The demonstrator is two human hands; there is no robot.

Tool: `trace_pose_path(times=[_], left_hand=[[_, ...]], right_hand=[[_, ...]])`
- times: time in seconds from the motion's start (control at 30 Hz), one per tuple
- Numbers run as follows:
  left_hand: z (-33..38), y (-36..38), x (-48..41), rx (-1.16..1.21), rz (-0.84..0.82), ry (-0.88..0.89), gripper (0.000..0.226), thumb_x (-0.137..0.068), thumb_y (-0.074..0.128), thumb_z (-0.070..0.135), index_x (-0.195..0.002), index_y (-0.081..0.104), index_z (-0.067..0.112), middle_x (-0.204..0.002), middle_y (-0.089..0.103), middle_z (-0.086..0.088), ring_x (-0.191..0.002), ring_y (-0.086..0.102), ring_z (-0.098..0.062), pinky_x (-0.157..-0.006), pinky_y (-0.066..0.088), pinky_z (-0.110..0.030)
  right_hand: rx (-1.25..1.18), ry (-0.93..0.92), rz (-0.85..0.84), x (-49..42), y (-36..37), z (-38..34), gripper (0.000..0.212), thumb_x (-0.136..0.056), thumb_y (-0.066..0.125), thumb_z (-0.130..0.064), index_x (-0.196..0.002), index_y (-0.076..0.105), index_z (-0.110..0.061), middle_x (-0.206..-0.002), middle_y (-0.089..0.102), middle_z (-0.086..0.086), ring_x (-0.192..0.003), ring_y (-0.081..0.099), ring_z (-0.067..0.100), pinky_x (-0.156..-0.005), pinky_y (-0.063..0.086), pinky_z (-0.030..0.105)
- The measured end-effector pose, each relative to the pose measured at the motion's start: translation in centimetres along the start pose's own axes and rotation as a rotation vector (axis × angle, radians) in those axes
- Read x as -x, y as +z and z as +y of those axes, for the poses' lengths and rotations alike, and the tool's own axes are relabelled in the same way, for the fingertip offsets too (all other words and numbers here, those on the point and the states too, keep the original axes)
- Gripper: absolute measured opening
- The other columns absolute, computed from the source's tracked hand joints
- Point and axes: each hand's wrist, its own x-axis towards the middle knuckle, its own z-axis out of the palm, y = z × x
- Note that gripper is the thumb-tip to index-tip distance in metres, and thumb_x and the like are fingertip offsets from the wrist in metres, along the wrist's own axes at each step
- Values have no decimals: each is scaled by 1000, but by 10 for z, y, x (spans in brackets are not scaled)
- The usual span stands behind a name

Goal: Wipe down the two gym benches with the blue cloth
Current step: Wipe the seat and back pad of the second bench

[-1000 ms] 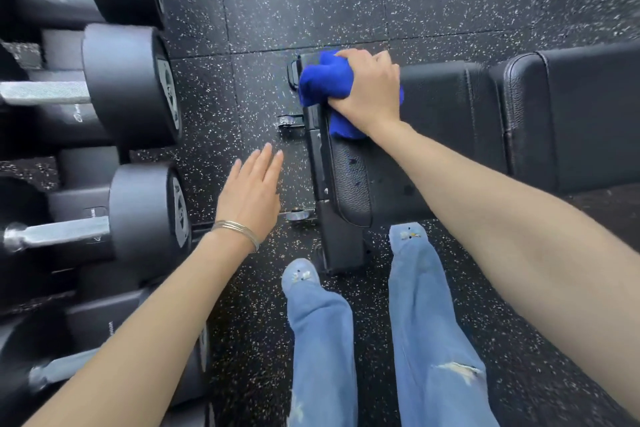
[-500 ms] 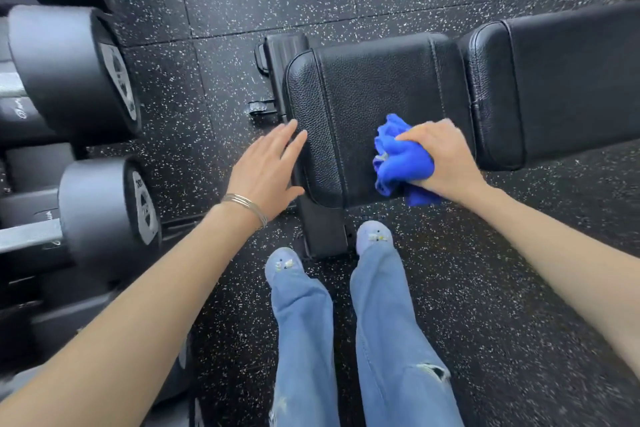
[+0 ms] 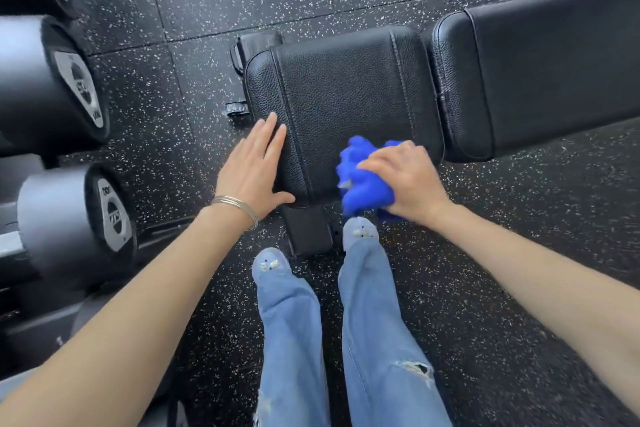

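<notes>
A black padded gym bench point(image 3: 346, 94) lies across the view, its seat pad in the middle and its longer back pad point(image 3: 554, 69) running off to the right. My right hand point(image 3: 408, 180) grips a bunched blue cloth point(image 3: 363, 180) against the near edge of the seat pad. My left hand point(image 3: 254, 170) rests flat with straight fingers on the seat pad's near left corner. Only this one bench is in view.
Large black dumbbells point(image 3: 69, 218) sit on a rack along the left side. The bench's black foot point(image 3: 308, 232) stands just ahead of my feet. My legs in blue jeans point(image 3: 374, 322) stand on speckled black rubber flooring point(image 3: 519, 253).
My right hand has dragged the cloth from the seat pad's far left corner across to its near edge. My left hand moved forward from above the floor onto the pad's near left corner.
</notes>
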Motion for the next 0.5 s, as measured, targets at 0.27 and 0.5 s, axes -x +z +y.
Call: trace_pose_path(times=[0.27, 0.5], left_hand=[[24, 9, -11, -69, -22, -89, 126, -63, 75, 58, -149, -5, 10, -159, -9, -8, -145, -11, -31, -120, 5, -42], [8, 4, 9, -3, 10, -216, 101, -75, 73, 37, -150, 10, 12, -159, 0, -4, -147, 6, -22, -118, 12, -45]], right_hand=[[-98, 893, 286, -7, -8, 25, 59, -62, 72, -21, -118, 54, -14, -113, 55, 11, -96, 49, 35, -80, 39, 43], [-60, 12, 193, -46, 7, -63, 49, -51, 82, -17, -99, 73, -16, -93, 70, 2, -71, 60, 30, -62, 46, 35]])
